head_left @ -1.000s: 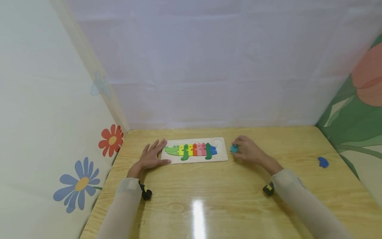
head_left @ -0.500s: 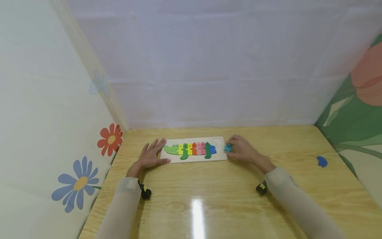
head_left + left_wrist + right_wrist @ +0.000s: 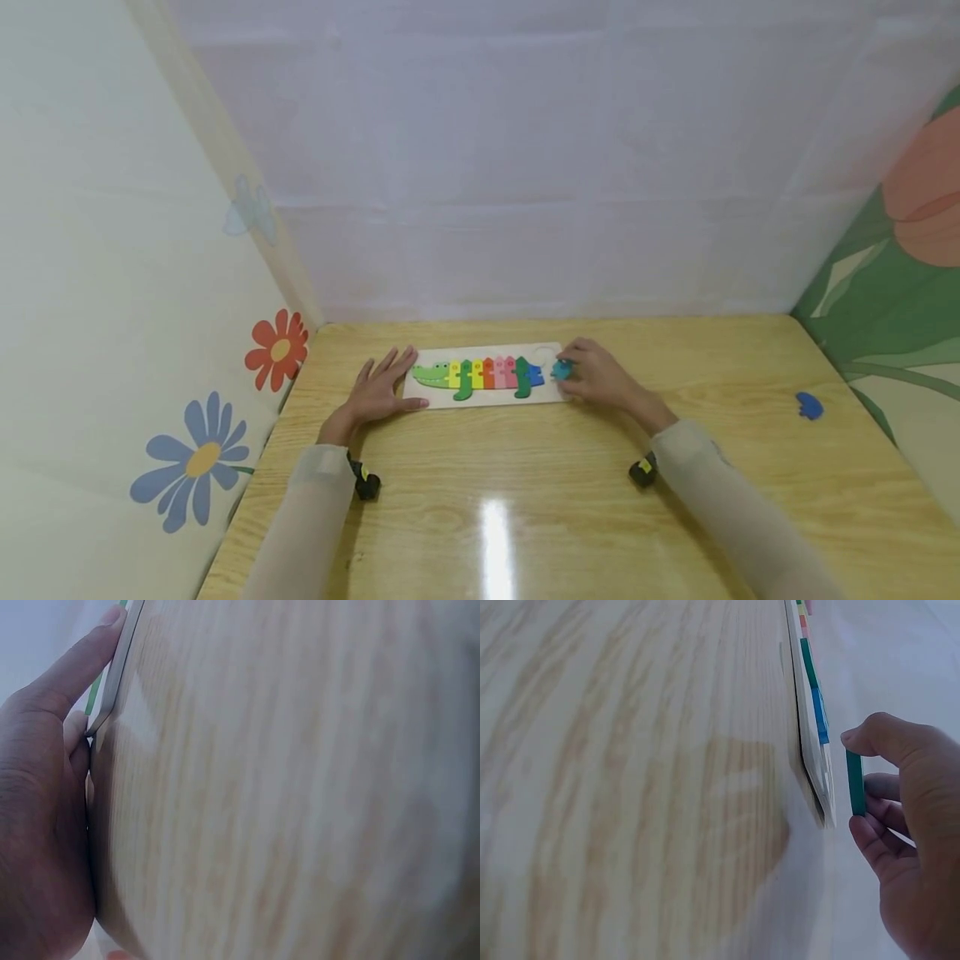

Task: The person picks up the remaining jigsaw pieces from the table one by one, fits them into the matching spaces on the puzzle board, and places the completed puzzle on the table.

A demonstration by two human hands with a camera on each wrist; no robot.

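A pale wooden puzzle board (image 3: 486, 402) lies on the table with a crocodile of coloured pieces: a light green head (image 3: 431, 377), a row of yellow, green, orange and pink pieces, then a blue piece (image 3: 535, 375). Bare recess shows at the board's right end. My left hand (image 3: 375, 393) rests at the board's left end, fingers spread, thumb on the near edge. In the right wrist view my right hand (image 3: 922, 802) pinches a teal puzzle piece (image 3: 855, 782) between thumb and fingers, just above the board's right end and apart from it.
A dark blue puzzle piece (image 3: 809, 406) lies far to the right on the wooden table (image 3: 570, 492). Behind the table hangs a pale cloth wall (image 3: 480, 167). A flowered panel (image 3: 202, 458) stands on the left, another on the right.
My right hand has moved left with the teal piece, from beside the board to over its right end. My left hand stays on the board's left end.
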